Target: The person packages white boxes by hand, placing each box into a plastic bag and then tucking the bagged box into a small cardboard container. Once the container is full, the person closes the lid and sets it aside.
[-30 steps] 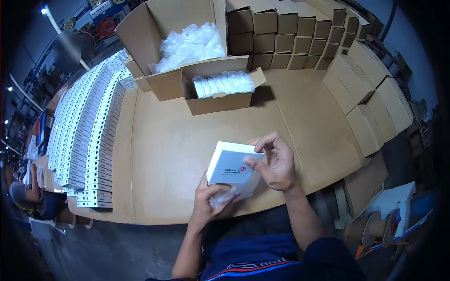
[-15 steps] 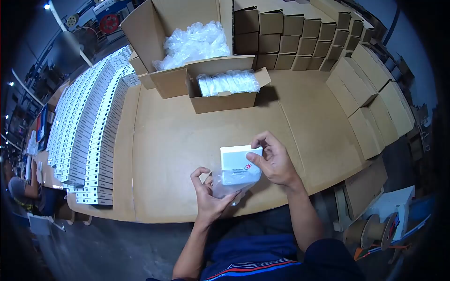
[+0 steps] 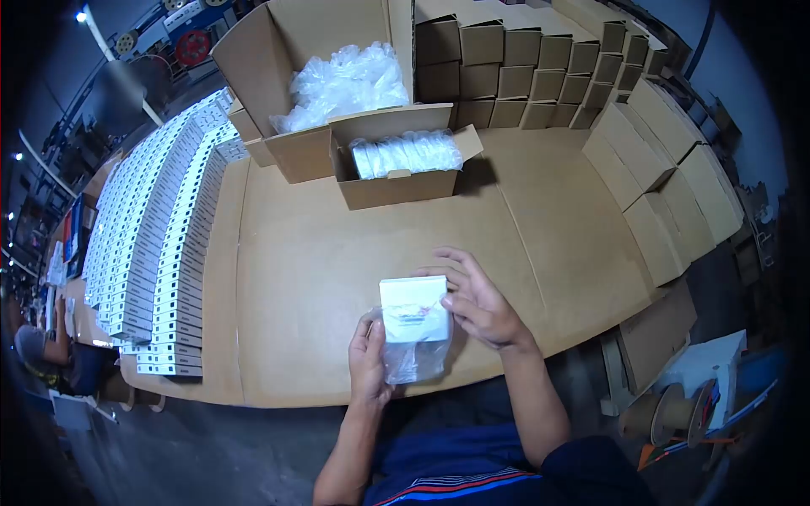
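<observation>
A small white box (image 3: pixel 411 297) with faint print on its face sits in a clear plastic bag (image 3: pixel 418 363), over the near part of the table. The bag covers the box's lower part and hangs loose below it. My left hand (image 3: pixel 368 358) is closed on the left side of the bagged box, thumb along its edge. At the right edge of the box is my right hand (image 3: pixel 479 305), its fingers stretched and apart, the thumb close to or touching the corner. Some right fingertips reach behind the box's top edge.
An open carton (image 3: pixel 396 196) holds a row of wrapped packs (image 3: pixel 409 155). Behind it, a larger carton (image 3: pixel 304 156) contains crumpled clear bags (image 3: pixel 346 84). Rows of white boxes (image 3: pixel 181 287) line the left. Brown cartons (image 3: pixel 523 76) are stacked behind and at right. A person (image 3: pixel 55 341) sits far left.
The box has moved slightly left and sits deeper in the bag, with the print now under plastic. My left hand has closed on its side; my right fingers have opened out.
</observation>
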`<move>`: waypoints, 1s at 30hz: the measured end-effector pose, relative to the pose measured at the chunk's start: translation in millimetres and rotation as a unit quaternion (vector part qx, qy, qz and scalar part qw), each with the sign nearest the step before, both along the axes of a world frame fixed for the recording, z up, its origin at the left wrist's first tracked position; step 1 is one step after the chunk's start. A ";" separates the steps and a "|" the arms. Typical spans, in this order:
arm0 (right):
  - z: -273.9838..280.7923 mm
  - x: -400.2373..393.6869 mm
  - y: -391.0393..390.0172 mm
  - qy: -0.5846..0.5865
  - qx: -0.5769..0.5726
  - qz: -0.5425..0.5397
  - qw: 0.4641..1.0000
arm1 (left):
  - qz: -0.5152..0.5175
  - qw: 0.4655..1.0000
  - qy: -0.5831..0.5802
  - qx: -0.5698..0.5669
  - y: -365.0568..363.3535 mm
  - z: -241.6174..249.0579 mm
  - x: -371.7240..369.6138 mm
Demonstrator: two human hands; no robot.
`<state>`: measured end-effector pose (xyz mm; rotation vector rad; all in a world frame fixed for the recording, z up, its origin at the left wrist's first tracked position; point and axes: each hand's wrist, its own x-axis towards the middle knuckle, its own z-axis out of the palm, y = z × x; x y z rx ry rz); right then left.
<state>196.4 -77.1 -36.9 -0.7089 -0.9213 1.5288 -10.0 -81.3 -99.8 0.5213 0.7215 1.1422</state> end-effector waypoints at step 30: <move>-16.0 -28.1 -30.5 0.001 0.036 -0.163 0.986 | 0.082 0.951 0.145 0.262 9.5 20.8 5.7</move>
